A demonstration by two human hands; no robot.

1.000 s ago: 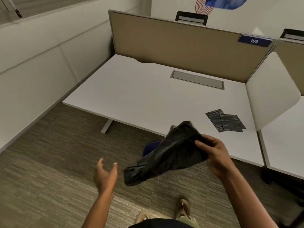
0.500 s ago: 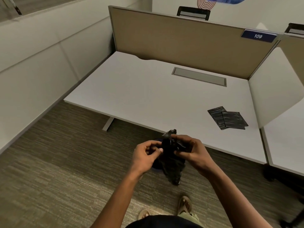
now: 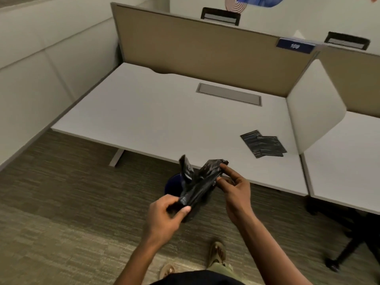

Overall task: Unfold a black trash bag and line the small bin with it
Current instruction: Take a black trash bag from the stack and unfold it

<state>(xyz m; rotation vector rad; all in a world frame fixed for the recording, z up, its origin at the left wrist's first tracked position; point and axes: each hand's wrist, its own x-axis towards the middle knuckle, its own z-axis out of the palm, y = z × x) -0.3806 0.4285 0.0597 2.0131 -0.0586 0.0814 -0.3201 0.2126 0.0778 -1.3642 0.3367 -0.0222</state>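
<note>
A crumpled black trash bag (image 3: 198, 182) hangs between both hands, in front of the desk edge. My left hand (image 3: 164, 214) pinches its lower end between thumb and fingers. My right hand (image 3: 236, 188) grips the upper end with its fingertips. Two loose flaps of the bag stick up. Under the bag, a small dark blue bin (image 3: 172, 185) stands on the carpet beneath the desk edge; most of it is hidden by the bag.
A white desk (image 3: 154, 116) with a tan partition (image 3: 195, 50) fills the middle. Two folded black bags (image 3: 264, 143) lie on its right side. A black chair base (image 3: 349, 249) sits at the lower right. My feet in sandals (image 3: 217, 254) stand on the carpet.
My left hand came up from open and empty to take hold of the bag. The hands have since pulled apart, left hand lower, stretching the bag out between them.
</note>
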